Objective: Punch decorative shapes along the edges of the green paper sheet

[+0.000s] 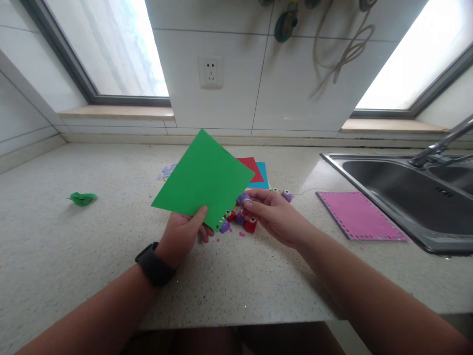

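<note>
My left hand (185, 228) grips a square sheet of green paper (207, 175) near its lower corner, thumb on top. Small cut-out shapes run along the paper's lower right edge near that corner. Between the thumb and fingers of my right hand (275, 214) is a small purple craft punch (243, 198), close to the paper's right edge; I cannot tell whether it touches. Below it on the counter lie a red punch (251, 225) with googly eyes, another purple punch (224, 227) and others partly hidden. Pink paper bits (242, 234) are scattered beside them.
Behind the green sheet lie red paper (254, 167) and blue paper (263, 178), partly covered. More punches (287, 195) sit beyond my right hand. Pink paper (360, 214) with punched edges lies by the steel sink (334, 165). A green crumpled piece (83, 198) lies left.
</note>
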The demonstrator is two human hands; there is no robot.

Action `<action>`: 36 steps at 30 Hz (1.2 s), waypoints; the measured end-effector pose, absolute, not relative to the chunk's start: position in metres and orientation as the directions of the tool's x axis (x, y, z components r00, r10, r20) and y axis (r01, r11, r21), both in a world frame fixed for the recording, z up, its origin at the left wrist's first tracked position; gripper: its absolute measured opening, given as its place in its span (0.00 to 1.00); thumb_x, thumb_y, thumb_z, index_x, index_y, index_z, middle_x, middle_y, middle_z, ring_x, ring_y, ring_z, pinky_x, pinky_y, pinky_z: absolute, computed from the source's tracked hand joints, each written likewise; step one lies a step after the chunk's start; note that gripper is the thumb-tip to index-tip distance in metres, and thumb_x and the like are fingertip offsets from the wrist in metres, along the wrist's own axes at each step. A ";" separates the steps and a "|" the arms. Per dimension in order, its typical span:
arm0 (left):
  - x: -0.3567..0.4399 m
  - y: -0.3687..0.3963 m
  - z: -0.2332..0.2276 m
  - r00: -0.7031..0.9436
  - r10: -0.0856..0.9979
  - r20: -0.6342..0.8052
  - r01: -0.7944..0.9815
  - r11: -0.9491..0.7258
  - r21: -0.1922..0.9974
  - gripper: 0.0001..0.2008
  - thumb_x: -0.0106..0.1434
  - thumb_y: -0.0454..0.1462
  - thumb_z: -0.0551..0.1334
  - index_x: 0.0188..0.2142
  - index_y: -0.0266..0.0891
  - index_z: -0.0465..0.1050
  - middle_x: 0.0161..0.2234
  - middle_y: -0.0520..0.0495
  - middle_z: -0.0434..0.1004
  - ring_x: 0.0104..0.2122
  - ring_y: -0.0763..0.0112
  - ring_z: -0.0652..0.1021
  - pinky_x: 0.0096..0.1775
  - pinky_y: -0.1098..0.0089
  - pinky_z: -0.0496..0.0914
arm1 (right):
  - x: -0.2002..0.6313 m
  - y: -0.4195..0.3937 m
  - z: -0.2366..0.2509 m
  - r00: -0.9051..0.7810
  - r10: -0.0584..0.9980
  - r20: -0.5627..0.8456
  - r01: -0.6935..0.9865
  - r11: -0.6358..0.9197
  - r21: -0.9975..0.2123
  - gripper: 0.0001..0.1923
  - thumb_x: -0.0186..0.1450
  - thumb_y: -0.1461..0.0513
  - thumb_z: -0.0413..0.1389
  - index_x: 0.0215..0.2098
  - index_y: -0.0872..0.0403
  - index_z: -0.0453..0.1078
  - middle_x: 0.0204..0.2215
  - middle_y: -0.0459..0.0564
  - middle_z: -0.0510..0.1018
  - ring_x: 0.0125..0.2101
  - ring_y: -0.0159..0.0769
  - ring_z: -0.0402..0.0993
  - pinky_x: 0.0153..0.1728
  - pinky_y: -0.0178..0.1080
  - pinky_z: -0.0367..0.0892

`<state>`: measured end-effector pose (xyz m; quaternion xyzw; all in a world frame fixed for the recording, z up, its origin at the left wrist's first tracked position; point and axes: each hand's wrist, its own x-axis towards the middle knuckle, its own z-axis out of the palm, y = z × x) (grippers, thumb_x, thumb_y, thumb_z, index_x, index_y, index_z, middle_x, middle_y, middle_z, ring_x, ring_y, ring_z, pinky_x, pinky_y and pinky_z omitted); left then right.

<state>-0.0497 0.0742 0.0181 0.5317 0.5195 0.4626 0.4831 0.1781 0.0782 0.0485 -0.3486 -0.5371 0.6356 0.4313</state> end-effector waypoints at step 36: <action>-0.051 0.072 0.018 0.174 0.981 0.080 0.015 -0.084 0.996 0.20 0.61 0.47 0.65 0.19 0.36 0.74 0.16 0.42 0.75 0.13 0.68 0.72 0.16 0.69 0.67 | 0.163 0.073 0.042 -0.407 0.908 -0.094 -0.150 -0.168 -0.974 0.19 0.61 0.49 0.67 0.31 0.56 0.71 0.23 0.45 0.74 0.22 0.28 0.67 0.23 0.34 0.61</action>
